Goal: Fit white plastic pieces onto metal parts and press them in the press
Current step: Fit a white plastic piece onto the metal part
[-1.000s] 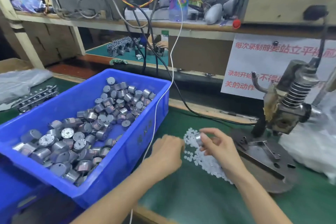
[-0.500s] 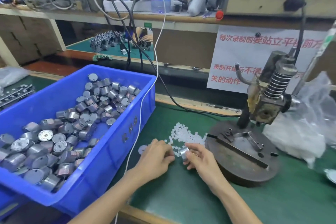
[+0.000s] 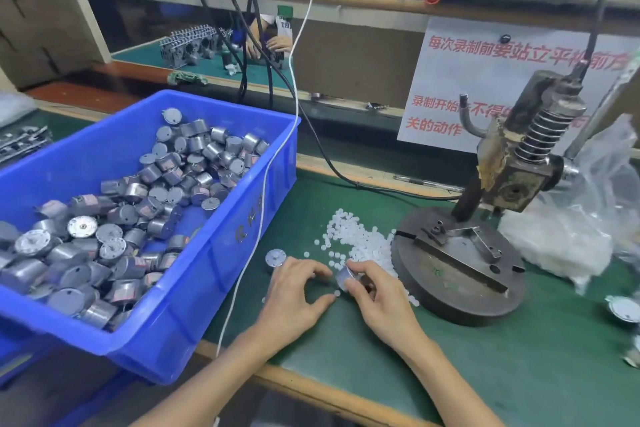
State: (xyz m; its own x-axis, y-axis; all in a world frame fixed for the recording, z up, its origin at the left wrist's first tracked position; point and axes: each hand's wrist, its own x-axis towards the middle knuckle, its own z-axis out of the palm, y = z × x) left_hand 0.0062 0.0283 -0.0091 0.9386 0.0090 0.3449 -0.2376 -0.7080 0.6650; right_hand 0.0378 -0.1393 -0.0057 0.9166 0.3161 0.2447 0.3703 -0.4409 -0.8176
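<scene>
Head view, counter stn. Items:
1. Right hand point(image 3: 377, 302), lower ctr of frame: fingers curled round one metal part point(image 3: 344, 277), a small silver can w/ its flat end tilted toward the left hand. It is held low, close to the counter point(image 3: 485, 374).
2. Left hand point(image 3: 294, 291), just left of it: thumb & forefinger apart, nothing btwn them. One white plastic piece point(image 3: 336, 293) lies at my thumb tip.
3. White plastic pieces point(image 3: 360, 243): loose heap, ctr frame, btwn my hands & the press base point(image 3: 457, 291).
4. Spare metal part point(image 3: 276, 258): on the counter, just above my left knuckles.
5. Blue bin point(image 3: 214, 253): left of frame, bulk stock of metal parts.
6. Press point(image 3: 512, 163): right of frame. I see no part on its base fixture.

Step, my est.: fitting stage, piece not yet on part. Next move: pinch the piece w/ left thumb & forefinger, seat it square on the part's end, then carry both right to the fixture. The piece is tiny, so a light pinch.
</scene>
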